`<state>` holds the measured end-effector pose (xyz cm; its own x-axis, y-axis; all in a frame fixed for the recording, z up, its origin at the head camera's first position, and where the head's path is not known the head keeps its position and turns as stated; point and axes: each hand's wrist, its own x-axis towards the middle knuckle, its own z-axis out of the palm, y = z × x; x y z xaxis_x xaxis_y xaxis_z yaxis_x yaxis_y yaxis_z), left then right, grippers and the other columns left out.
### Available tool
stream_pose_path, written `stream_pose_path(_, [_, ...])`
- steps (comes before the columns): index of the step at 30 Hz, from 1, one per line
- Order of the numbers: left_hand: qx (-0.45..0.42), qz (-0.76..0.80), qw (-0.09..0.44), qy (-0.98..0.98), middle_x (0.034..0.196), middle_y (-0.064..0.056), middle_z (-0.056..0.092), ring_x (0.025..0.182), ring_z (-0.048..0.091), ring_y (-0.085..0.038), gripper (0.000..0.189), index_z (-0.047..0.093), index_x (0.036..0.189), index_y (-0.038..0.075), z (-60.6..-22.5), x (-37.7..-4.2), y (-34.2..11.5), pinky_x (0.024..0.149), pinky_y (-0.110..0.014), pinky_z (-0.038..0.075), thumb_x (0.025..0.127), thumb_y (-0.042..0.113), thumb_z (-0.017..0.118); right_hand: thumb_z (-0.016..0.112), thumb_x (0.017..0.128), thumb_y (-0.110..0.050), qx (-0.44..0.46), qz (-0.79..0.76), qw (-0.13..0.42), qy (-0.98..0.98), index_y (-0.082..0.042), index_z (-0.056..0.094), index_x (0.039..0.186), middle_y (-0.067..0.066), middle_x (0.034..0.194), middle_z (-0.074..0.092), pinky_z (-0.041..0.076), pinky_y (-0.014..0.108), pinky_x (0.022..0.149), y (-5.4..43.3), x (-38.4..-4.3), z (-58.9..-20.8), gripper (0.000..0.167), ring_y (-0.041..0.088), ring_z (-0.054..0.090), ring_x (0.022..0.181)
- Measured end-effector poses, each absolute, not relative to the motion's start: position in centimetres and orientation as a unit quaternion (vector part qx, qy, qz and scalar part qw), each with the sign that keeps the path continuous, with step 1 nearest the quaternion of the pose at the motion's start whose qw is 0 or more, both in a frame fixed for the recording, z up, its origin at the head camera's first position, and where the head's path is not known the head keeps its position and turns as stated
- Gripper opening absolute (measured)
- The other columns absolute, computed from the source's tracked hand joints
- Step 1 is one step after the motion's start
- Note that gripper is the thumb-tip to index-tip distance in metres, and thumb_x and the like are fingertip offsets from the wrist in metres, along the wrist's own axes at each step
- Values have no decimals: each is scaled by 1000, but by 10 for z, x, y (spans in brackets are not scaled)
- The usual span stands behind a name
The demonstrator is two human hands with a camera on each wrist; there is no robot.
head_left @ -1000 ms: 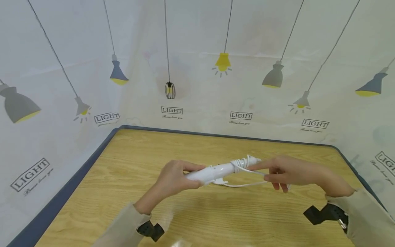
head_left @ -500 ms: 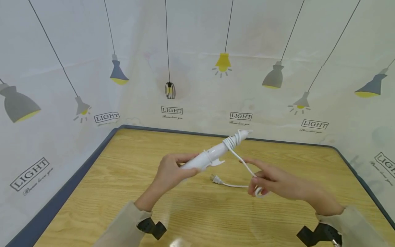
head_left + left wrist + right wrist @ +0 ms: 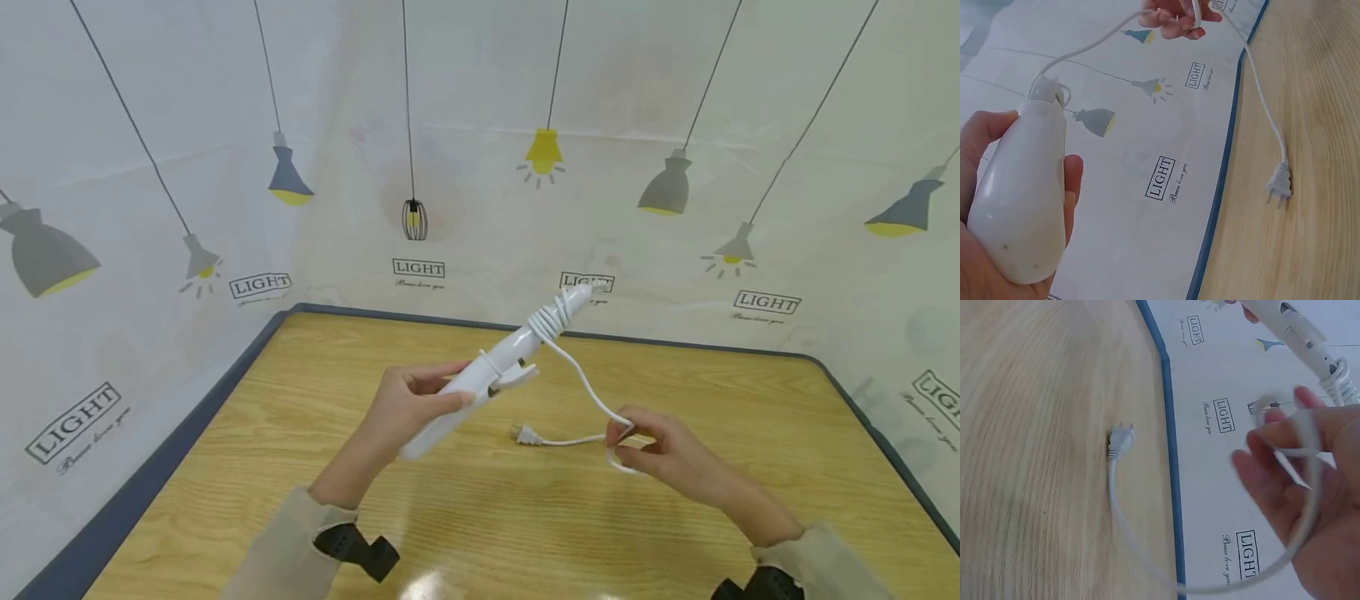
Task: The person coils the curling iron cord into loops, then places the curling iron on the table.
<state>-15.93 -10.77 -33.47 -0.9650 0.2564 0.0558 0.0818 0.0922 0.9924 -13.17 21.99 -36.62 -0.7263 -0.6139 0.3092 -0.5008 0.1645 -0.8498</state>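
Note:
My left hand [image 3: 401,408] grips a white curling iron [image 3: 517,346] by its thick end, thumb along one side. The iron slants up to the right, with a lever [image 3: 517,375] standing out midway. Several turns of white cord [image 3: 550,320] wrap its narrower end. From there the cord runs down to my right hand [image 3: 671,454], whose thumb and fingers hold it, with a small loop below them. A two-pin plug [image 3: 528,435] ends the cord, prongs pointing left. In the left wrist view, the iron's rounded end [image 3: 1022,206] fills the palm.
A wood-grain table [image 3: 300,467] lies below both hands. Blue edging [image 3: 420,318] runs along its back and sides. Around it stands a pale backdrop [image 3: 480,208] printed with hanging lamps and lettering. Black straps [image 3: 356,550] circle the wrists over light sleeves.
The iron's wrapped end has swung up and away, and more cord hangs free. My right hand has drawn back from the wraps, down and toward me. The plug now hangs apart from the iron.

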Motion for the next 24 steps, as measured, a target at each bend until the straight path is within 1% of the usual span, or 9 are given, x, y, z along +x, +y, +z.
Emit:
stream_pose_path(5, [111,666,65,735,102,-15,66,83,64,-23,42,63,118,7,-330,-161,-113,67,-35,51,78,12,73,50,81,20,-402,-556,7,728,-3,58,90,5,87,58,48,30,70,218,-132,-376,26,17,55,81])
stream_pose_path(11, [108,679,66,723,102,-18,66,80,64,-23,43,61,120,3,-332,-164,-120,65,-36,52,79,9,71,34,92,12,-362,-600,11,714,3,64,97,5,82,55,39,31,67,215,-125,-378,32,20,46,81])
stream_pose_path(13, [107,685,70,718,102,-19,65,79,65,-24,43,60,120,3,-332,-165,-121,65,-38,52,79,8,71,36,94,9,-344,-602,9,720,1,66,97,3,78,56,39,28,71,215,-125,-378,31,16,48,83])
stream_pose_path(15, [105,685,73,717,103,-19,65,79,65,-24,43,60,120,2,-333,-165,-123,65,-38,52,79,8,70,40,94,8,-330,-605,8,725,-1,68,97,-1,76,59,39,22,80,216,-126,-381,30,13,52,78])
stream_pose_path(16, [105,685,73,717,103,-19,65,79,65,-24,43,60,120,2,-333,-166,-123,65,-38,52,79,8,71,41,93,8,-331,-609,10,720,1,68,98,-1,75,60,41,21,79,216,-128,-383,28,13,54,75])
stream_pose_path(18, [108,687,78,714,102,-19,65,78,65,-25,43,60,120,1,-333,-166,-123,65,-38,52,78,8,71,41,92,10,-333,-618,15,711,3,67,99,1,72,62,45,21,76,219,-131,-388,28,14,57,66])
stream_pose_path(20, [110,693,87,707,101,-19,65,77,65,-25,44,60,119,0,-332,-165,-123,65,-38,52,77,8,72,40,92,11,-340,-627,25,700,6,66,100,4,65,60,50,25,65,222,-134,-393,27,17,55,53])
stream_pose_path(22, [114,700,98,698,100,-20,65,75,65,-26,44,60,119,-1,-332,-165,-123,65,-39,52,77,7,72,38,93,12,-345,-637,45,688,9,63,104,9,58,55,48,31,49,226,-136,-398,27,20,51,45])
stream_pose_path(24, [116,708,109,688,100,-19,66,73,65,-27,44,60,119,-1,-332,-164,-122,65,-39,52,77,6,71,37,94,10,-341,-637,64,689,9,62,107,12,51,46,44,31,40,229,-139,-402,28,21,43,38])
